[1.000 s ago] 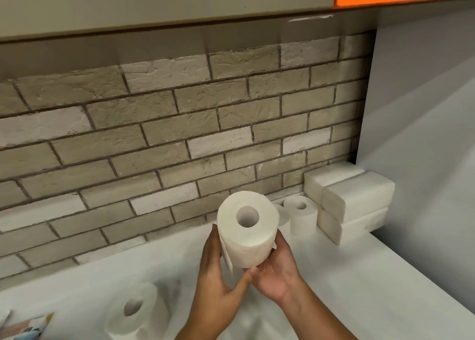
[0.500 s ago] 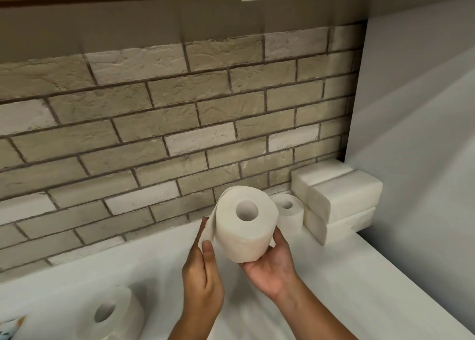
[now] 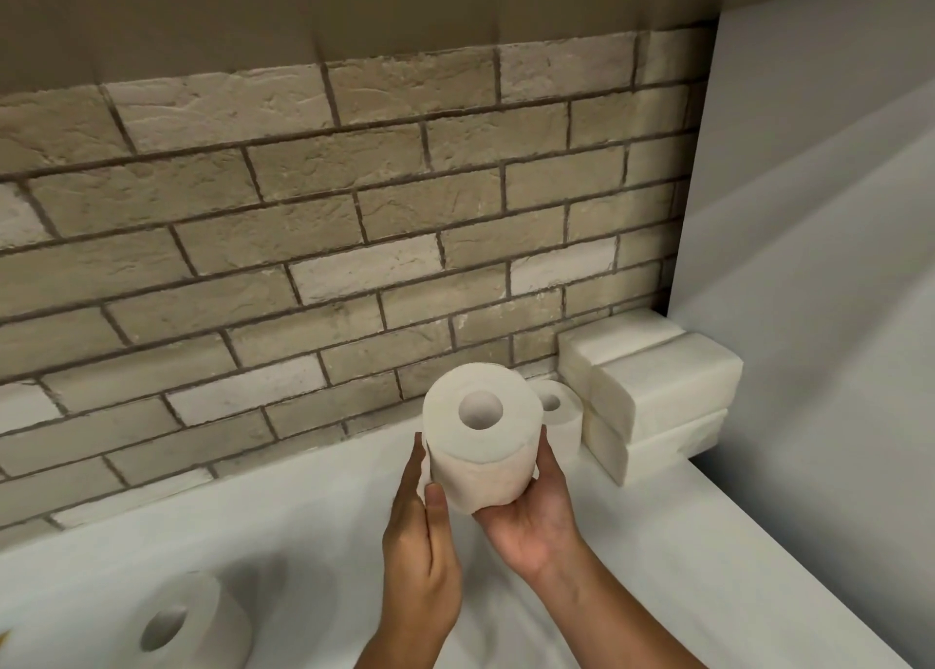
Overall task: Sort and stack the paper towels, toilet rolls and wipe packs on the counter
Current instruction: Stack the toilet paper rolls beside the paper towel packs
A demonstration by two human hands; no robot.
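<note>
I hold a white toilet roll [image 3: 480, 441] above the white counter [image 3: 708, 542], its core hole facing me. My right hand [image 3: 531, 511] cups it from below and from the right. My left hand [image 3: 420, 542] grips its left side, thumb on the loose paper edge. Behind it a second toilet roll [image 3: 559, 413] stands upright on the counter by the brick wall. Right of that, white paper towel packs [image 3: 657, 395] are stacked in the back right corner. Another toilet roll [image 3: 192, 623] lies tilted at the lower left.
A brick backsplash [image 3: 354, 263] runs along the back of the counter. A plain grey wall [image 3: 809, 263] closes off the right side. The counter's front edge runs diagonally at the lower right.
The loose paper flap that my left hand held out half a second ago now lies flat against the roll. The view has tilted down and to the right.
</note>
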